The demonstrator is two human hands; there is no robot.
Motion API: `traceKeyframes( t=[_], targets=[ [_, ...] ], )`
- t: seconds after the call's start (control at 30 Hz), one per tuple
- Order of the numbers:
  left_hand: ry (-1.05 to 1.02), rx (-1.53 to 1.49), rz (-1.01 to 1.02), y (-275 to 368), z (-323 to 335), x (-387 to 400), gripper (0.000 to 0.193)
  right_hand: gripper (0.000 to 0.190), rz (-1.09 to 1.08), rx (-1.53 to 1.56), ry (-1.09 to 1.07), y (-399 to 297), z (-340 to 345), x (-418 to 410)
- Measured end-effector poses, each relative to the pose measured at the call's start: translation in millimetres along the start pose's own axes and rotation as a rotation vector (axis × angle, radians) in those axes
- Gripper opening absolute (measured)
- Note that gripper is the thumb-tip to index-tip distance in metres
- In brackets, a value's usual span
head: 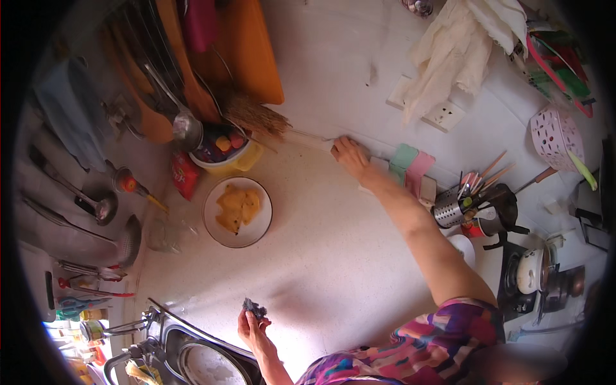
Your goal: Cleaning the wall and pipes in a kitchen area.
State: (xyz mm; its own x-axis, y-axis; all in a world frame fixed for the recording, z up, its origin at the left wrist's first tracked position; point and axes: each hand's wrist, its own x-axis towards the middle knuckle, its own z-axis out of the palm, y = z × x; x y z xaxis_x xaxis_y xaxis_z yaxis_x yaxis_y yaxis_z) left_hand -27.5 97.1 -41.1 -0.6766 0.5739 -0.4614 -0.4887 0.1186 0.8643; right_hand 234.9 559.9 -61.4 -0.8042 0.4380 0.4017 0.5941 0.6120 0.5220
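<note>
My left hand is at the bottom, beside the sink, and pinches a dark grey clump, perhaps a scourer or steel wool, between thumb and fingers. My right hand reaches across the counter to its back edge, fingers curled down where the counter meets the wall. Whether anything is under those fingers cannot be made out. A thin wire or cord ends close to them. Green and pink blocks, possibly sponges, stand against the wall beside my right wrist. Left of centre, a white bowl holds yellow-orange food pieces.
Behind the bowl are a yellow-and-white pot, a red packet and a straw brush. A glass jar stands left. The metal sink holds a round pan. A perforated utensil holder and the stove are right.
</note>
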Motion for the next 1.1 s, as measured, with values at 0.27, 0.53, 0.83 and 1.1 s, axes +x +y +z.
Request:
traceKeyframes(
  t=[0.27,0.53,0.83,1.1],
  targets=[
    [0.012,0.056,-0.033,-10.3,-19.2,4.7,0.036,0.02,0.436,0.076,0.403,23.5,-97.1,47.1],
    [-0.043,0.038,0.002,5.6,23.2,2.1,0.035,0.033,0.354,0.21,0.256,3.0,-40.1,10.2],
    [-0.002,0.076,-0.04,-1.0,8.5,-4.3,0.028,0.029,0.508,0.123,0.593,28.7,-69.0,41.1],
    [-0.028,0.065,-0.059,-9.2,-2.4,-5.5,0.03,0.063,0.715,0.218,0.225,-8.9,-62.3,14.5]
  ],
)
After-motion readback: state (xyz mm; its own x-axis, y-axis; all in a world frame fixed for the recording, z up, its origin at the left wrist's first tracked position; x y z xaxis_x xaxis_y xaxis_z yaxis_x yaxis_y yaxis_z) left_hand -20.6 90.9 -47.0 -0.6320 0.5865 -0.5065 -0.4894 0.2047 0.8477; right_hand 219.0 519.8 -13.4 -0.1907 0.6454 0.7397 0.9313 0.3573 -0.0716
